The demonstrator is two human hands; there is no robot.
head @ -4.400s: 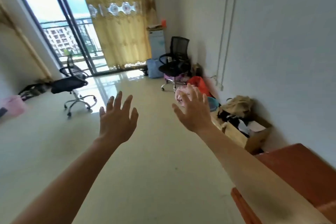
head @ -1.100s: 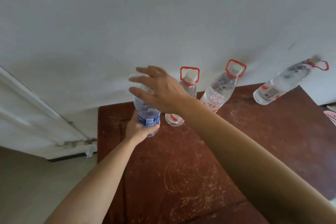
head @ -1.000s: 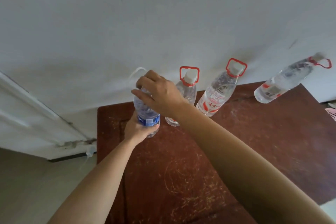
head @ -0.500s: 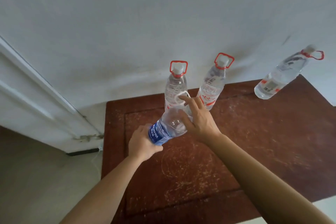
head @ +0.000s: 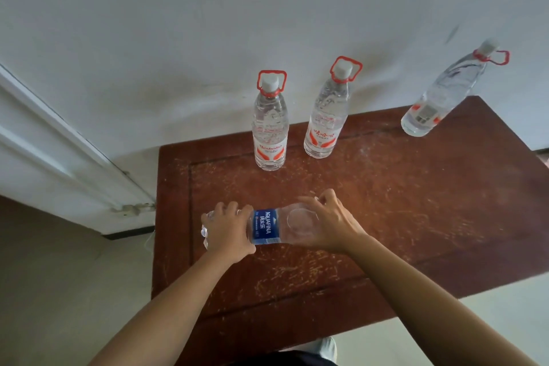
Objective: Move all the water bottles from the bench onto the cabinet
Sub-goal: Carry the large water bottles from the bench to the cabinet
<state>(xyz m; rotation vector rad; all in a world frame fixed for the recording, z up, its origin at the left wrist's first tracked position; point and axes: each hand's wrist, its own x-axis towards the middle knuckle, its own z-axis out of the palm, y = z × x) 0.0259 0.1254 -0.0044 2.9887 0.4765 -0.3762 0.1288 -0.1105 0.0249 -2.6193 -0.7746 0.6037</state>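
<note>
A clear bottle with a blue label [head: 266,226] lies sideways above the scratched red-brown bench [head: 416,202]. My left hand [head: 227,232] grips its base end and my right hand [head: 325,221] holds its neck end with the white handle. Three clear bottles with red labels and red handles stand at the bench's back edge by the wall: one left of centre [head: 269,125], one just right of it [head: 328,111], one at the far right corner [head: 439,95]. The cabinet is not in view.
A white wall runs behind the bench. A white door frame [head: 59,151] stands at the left, above beige floor [head: 59,291]. Pale floor shows at the lower right, beside the bench's front edge.
Both hands lifted the blue-labelled bottle from its upright spot at the back left, tipped it sideways and brought it toward me over the bench front. The three red-handled bottles stayed put.
</note>
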